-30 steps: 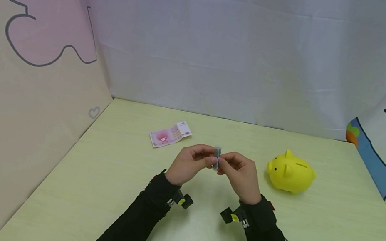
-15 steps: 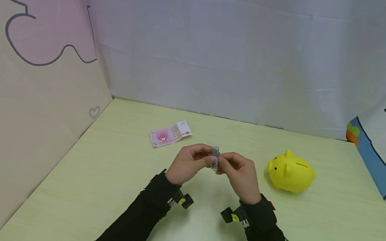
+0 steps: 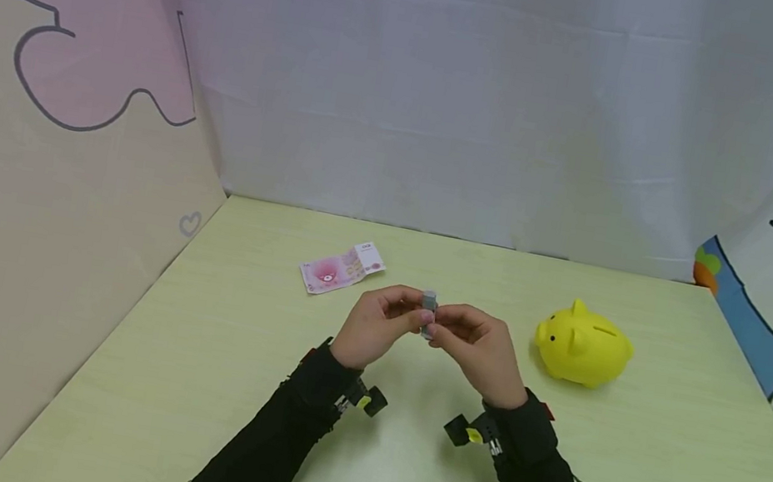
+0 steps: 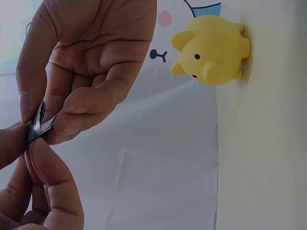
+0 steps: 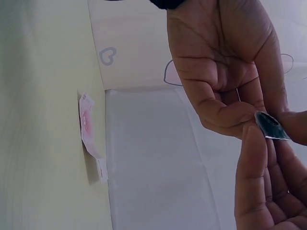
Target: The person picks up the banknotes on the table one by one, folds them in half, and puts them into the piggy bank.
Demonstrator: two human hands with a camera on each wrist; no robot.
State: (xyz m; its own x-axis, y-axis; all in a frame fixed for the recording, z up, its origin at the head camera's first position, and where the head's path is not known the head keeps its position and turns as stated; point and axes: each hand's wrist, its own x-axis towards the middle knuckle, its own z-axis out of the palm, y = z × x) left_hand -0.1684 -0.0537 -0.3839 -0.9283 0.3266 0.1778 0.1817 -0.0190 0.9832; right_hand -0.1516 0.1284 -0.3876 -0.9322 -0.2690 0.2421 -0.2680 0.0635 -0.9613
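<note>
Both hands meet above the desk [image 3: 394,478], the left hand [image 3: 376,330] and right hand [image 3: 482,353] pinching a small folded grey note [image 3: 428,313] upright between their fingertips, with the yellow piggy bank [image 3: 584,346] just right, nearer the right hand, and a pink banknote [image 3: 340,267] lying farther back left.

— What differs from a second back?

— The folded grey note [image 3: 428,312] pinched at the frame's centre shows shorter now; its lower end is tucked behind the right hand [image 3: 478,352], whose fingertips have crept over it.

— And the left hand [image 3: 376,330]?

— Barely shifted. The right wrist sits slightly lower and further right in the frame.

— Is the note folded smaller?

— Possibly; the fingers hide too much to tell.
</note>
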